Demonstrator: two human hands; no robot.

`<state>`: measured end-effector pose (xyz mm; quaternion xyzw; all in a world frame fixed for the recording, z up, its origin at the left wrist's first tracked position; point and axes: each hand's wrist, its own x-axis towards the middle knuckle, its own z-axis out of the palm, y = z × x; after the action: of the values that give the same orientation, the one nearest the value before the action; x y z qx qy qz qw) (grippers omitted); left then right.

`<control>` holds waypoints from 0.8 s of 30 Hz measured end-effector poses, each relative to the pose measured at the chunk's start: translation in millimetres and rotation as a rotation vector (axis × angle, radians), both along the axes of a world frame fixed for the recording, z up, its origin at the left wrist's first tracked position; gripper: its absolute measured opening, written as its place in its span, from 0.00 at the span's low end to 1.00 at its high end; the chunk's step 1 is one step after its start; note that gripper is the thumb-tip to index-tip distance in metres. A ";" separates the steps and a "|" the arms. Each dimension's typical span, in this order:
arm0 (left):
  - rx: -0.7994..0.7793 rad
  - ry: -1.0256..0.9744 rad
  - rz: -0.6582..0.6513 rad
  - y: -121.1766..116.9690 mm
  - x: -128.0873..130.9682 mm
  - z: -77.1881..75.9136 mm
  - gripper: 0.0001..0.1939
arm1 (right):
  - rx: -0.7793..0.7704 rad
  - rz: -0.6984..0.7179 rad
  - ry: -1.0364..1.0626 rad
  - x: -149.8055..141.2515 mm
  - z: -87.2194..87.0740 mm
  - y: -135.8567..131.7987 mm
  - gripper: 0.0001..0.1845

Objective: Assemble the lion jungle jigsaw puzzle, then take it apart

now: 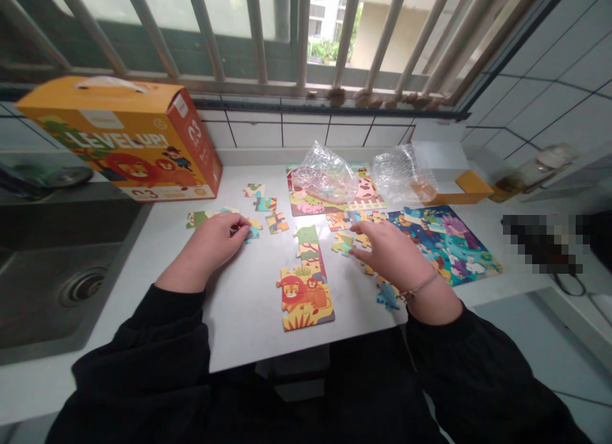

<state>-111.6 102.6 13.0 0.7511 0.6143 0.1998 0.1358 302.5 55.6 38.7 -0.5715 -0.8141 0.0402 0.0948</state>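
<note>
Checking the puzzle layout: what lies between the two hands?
In the head view, a partly joined jigsaw strip with a lion lies between the left hand and right hand, with a loose piece just beyond it, on the white countertop.

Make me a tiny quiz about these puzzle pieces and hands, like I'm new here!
1. Which animal lies at the bottom of the joined puzzle pieces?
A. a whale
B. a lion
C. a penguin

2. True or false: the right hand has a bracelet at its wrist.

3. Which hand is nearer the steel sink, the left hand or the right hand?

Key:
1. B
2. True
3. The left hand
</note>
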 end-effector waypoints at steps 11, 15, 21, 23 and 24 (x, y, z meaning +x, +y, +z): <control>0.000 0.005 -0.038 -0.5 2.7 0.1 0.15 | -0.128 0.021 0.133 -10.5 -25.8 17.4 0.32; -0.007 0.003 -0.041 -0.7 3.1 0.2 0.16 | -0.103 0.006 0.222 -9.6 -18.2 10.1 0.24; -0.022 -0.002 -0.017 -2.1 3.7 0.2 0.16 | -0.124 -0.305 0.504 28.6 -11.7 -8.5 0.16; -0.030 0.006 -0.016 -2.2 4.1 0.8 0.15 | -0.168 -0.405 0.656 42.2 -13.9 -18.4 0.22; -0.034 0.010 -0.016 -2.1 4.3 1.3 0.15 | -0.198 -0.445 0.731 46.3 -15.5 -24.3 0.25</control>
<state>-107.2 100.4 14.3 0.7547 0.6122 0.1845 0.1470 348.8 31.2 23.2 -0.6874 -0.5762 0.2963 0.3280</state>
